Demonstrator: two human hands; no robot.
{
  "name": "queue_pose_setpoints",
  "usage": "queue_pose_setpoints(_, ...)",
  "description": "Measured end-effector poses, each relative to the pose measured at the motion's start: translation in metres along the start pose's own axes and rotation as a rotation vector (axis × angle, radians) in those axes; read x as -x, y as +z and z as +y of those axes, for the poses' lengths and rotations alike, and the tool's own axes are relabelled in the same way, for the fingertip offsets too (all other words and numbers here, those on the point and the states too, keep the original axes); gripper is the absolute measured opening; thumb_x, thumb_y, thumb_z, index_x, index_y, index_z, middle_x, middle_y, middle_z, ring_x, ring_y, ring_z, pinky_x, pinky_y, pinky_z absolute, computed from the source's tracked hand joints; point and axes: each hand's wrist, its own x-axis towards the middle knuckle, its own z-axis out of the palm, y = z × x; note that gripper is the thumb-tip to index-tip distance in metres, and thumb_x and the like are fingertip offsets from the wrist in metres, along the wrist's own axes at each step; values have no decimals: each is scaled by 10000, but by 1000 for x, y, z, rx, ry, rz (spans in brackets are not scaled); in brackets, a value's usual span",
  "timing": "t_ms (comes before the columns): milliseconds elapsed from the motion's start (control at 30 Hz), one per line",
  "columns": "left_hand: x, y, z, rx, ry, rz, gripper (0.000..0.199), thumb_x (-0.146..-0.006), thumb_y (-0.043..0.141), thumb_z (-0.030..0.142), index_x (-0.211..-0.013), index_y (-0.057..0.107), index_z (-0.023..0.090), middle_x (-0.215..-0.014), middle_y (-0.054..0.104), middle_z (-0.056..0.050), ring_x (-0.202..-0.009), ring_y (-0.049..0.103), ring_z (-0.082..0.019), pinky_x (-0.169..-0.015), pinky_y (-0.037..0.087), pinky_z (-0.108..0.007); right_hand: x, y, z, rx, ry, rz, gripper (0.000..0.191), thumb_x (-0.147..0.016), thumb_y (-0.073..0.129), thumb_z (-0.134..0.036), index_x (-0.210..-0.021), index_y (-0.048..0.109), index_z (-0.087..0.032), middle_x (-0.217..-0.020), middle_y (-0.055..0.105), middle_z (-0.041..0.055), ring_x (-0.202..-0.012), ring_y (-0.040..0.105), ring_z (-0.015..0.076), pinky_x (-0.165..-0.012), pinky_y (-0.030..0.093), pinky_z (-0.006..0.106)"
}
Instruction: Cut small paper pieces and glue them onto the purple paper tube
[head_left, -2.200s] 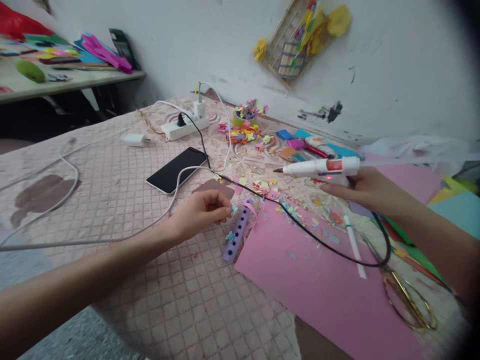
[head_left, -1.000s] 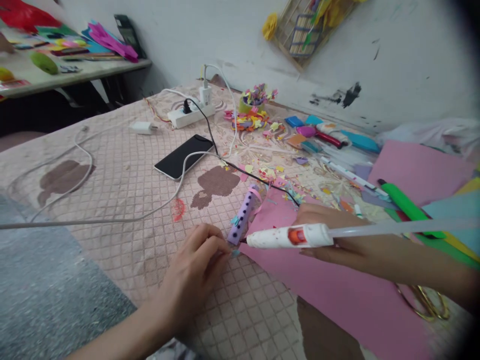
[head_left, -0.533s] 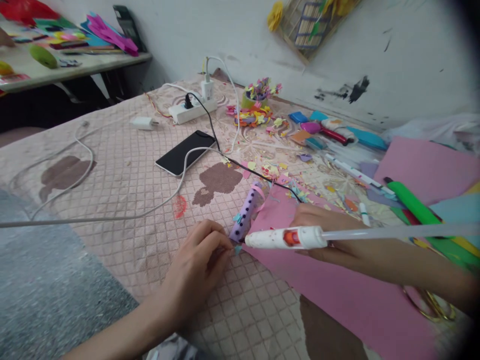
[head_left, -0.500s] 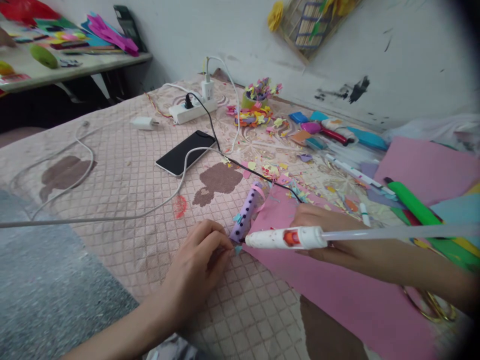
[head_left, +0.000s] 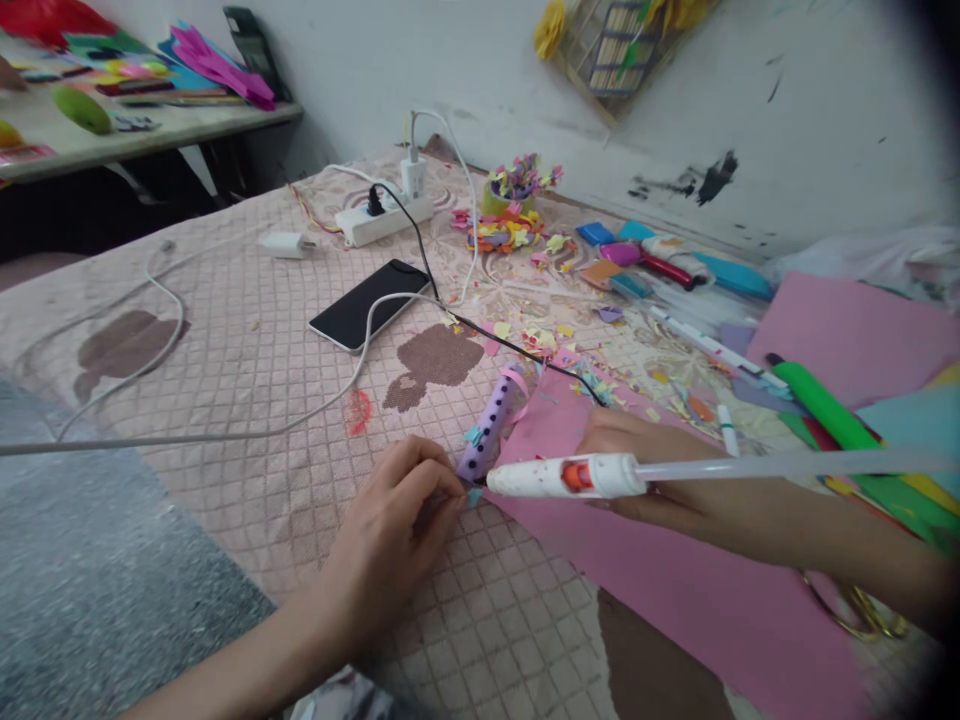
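Note:
In my right hand is a white hot glue gun, with a long translucent glue stick sticking out of its back. Its dark nozzle points left, right at the fingertips of my left hand. Those fingers are closed in a pinch on a small light blue paper piece. Just beyond them lies a lilac paper roll with a row of black dots, a light blue bow-like piece on its side and a curled pink strip. Under my right hand spreads a large pink sheet.
A phone and a power strip with cables lie farther back on the patterned cloth. The black cord runs to my right hand. Paper scraps are scattered behind the roll. Gold-handled scissors and a green roll are at right.
Both hands, the glue gun and the paper roll keep nearly the same positions. The whole view has shifted very slightly.

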Motion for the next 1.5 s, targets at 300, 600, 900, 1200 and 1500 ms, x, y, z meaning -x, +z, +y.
queue_pose_setpoints(300, 3, -2, 4, -89, 99, 7, 135, -846, 467, 89, -876, 530, 204, -1168, 500, -37, -1024, 486, -167, -847, 435, -332, 4, 1, 4, -35, 22, 29, 173, -890, 419, -291, -766, 504, -204, -784, 548, 11, -694, 512, 162, -627, 391, 285)
queue_pose_setpoints(600, 1, 1, 5, -88, -1, -6, 90, -841, 482, 131, -841, 525, 210, -1144, 505, -23, -1004, 508, -158, -833, 445, -329, 9, 1, 10, 5, 44, 0, 162, -901, 412, -281, -775, 468, -197, -777, 498, 6, -691, 451, 157, -618, 353, 287)
queue_pose_setpoints(900, 2, 2, 5, -97, -7, 2, 88, -834, 483, 129, -812, 526, 202, -1134, 507, -27, -1012, 510, -164, -828, 448, -329, 4, 6, 13, -8, -16, 2, 160, -910, 398, -267, -788, 478, -202, -785, 495, -1, -704, 457, 156, -630, 356, 288)
queue_pose_setpoints(1200, -1, 4, 9, -90, -27, 23, 91, -816, 490, 116, -812, 528, 199, -1129, 521, -45, -1015, 516, -182, -837, 456, -364, 10, -3, 7, -99, 21, -21, 181, -912, 410, -321, -854, 521, -190, -848, 531, 28, -747, 468, 169, -636, 356, 298)
queue_pose_setpoints(1500, -11, 11, 13, -172, -55, 54, 78, -787, 514, 116, -786, 524, 194, -1081, 543, -43, -990, 521, -189, -824, 452, -376, 22, -1, 12, -110, 20, 120, 100, -869, 492, -271, -801, 488, -198, -816, 519, 10, -738, 464, 165, -659, 361, 300)
